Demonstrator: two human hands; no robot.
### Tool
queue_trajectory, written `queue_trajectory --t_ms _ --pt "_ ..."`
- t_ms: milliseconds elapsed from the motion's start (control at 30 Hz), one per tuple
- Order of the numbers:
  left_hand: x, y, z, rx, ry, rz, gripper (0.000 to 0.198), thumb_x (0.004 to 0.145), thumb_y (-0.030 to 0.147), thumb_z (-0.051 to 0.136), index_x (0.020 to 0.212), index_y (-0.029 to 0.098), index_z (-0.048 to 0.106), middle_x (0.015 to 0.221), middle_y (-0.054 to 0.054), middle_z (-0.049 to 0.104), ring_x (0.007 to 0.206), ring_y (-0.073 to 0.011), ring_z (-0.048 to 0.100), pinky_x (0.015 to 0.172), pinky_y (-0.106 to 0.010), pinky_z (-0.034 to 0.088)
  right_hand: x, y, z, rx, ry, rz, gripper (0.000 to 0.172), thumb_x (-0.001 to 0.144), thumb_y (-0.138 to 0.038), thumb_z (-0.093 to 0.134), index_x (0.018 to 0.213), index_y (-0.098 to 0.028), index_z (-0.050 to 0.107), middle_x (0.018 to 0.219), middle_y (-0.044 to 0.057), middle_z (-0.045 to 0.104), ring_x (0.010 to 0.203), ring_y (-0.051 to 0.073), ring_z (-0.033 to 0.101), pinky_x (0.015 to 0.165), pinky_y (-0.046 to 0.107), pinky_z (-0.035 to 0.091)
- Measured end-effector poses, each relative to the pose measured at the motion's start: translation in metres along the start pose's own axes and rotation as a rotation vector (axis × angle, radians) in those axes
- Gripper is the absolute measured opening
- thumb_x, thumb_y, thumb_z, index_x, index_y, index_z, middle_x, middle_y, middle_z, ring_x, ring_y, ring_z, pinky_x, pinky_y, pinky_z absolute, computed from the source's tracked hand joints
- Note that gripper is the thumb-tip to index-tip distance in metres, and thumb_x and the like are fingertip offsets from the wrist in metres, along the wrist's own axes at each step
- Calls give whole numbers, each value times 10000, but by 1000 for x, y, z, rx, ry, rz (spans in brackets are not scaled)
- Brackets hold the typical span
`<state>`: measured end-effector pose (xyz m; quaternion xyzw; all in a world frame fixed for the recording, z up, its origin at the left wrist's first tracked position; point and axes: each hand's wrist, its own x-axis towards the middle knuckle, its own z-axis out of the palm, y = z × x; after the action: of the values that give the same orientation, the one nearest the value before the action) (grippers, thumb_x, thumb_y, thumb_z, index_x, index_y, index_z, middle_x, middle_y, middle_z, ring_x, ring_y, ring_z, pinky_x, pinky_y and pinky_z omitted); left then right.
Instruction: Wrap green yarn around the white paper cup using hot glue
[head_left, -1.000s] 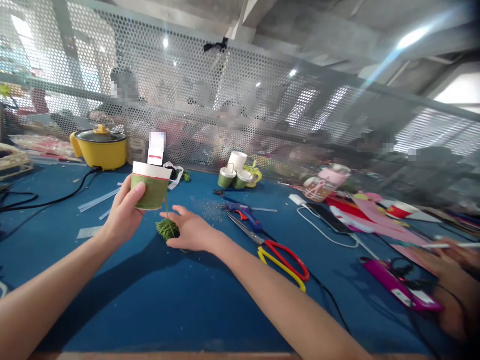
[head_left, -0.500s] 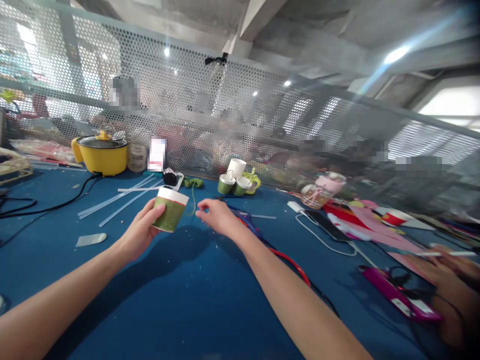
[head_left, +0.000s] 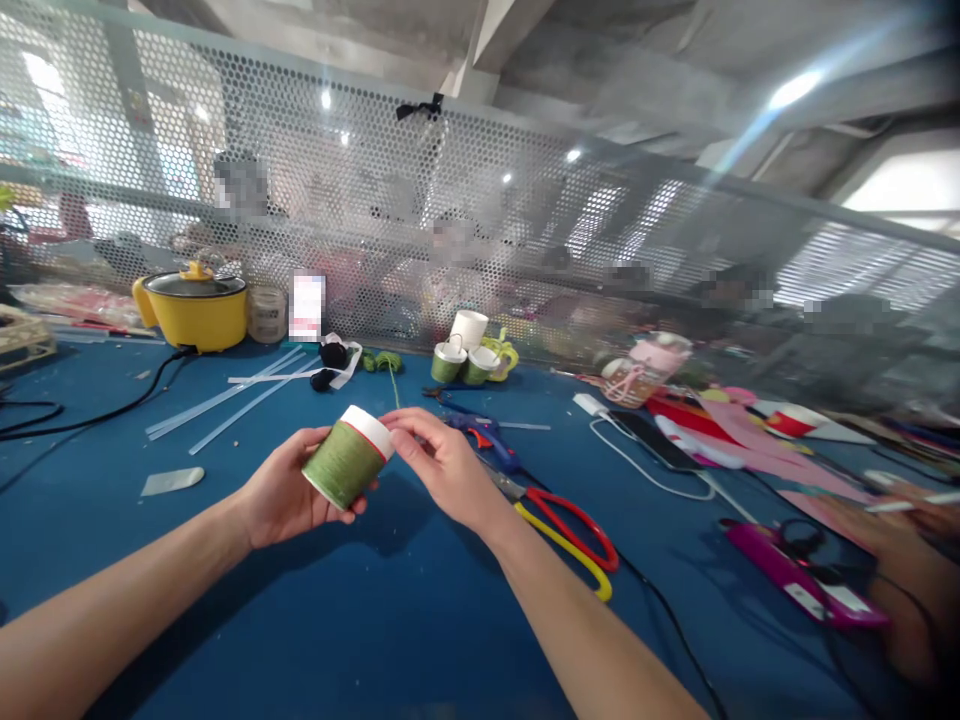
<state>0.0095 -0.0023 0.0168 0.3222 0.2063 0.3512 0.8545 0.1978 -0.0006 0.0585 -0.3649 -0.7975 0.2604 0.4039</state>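
My left hand (head_left: 289, 490) is wrapped around a paper cup (head_left: 346, 462), tilted above the table. Green yarn covers most of its side, leaving a white band and a thin red line at the rim end. My right hand (head_left: 442, 460) is closed, its fingertips at the cup's white rim. A strand of green yarn (head_left: 395, 385) runs from a small green yarn bundle (head_left: 384, 362) to those fingers, which pinch it. Behind, two green-wrapped cups (head_left: 448, 362) stand beside a white cup (head_left: 469, 328).
Scissors (head_left: 574, 530) and a blue glue gun (head_left: 487, 440) lie right of my right hand. Clear glue sticks (head_left: 225, 400) and a yellow electric pot (head_left: 196, 312) are at left. A purple power strip (head_left: 802, 580) lies near another person's hand (head_left: 862, 530) at right.
My right hand has moved left and down to the cup's rim. The cup has shifted right and down and turned in my left hand. More of the scissors shows.
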Motion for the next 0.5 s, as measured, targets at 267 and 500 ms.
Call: queue_trajectory --t_ms 267,500 --pt "-3 -8 6 370 153 155 619 713 588 612 1134 149 498 937 -95 613 734 -189 605 611 -277 488 -4 1 9 -66 44 141 244 854 -291 466 652 -166 526 649 0 523 631 122 484 605 240 389" --pt "-6 -6 10 584 290 239 523 735 439 657 1106 166 410 818 -39 592 619 -150 590 538 -256 460 -4 4 3 6 -8 237 295 856 -374 447 692 -155 558 641 -9 519 611 113 457 572 223 364"
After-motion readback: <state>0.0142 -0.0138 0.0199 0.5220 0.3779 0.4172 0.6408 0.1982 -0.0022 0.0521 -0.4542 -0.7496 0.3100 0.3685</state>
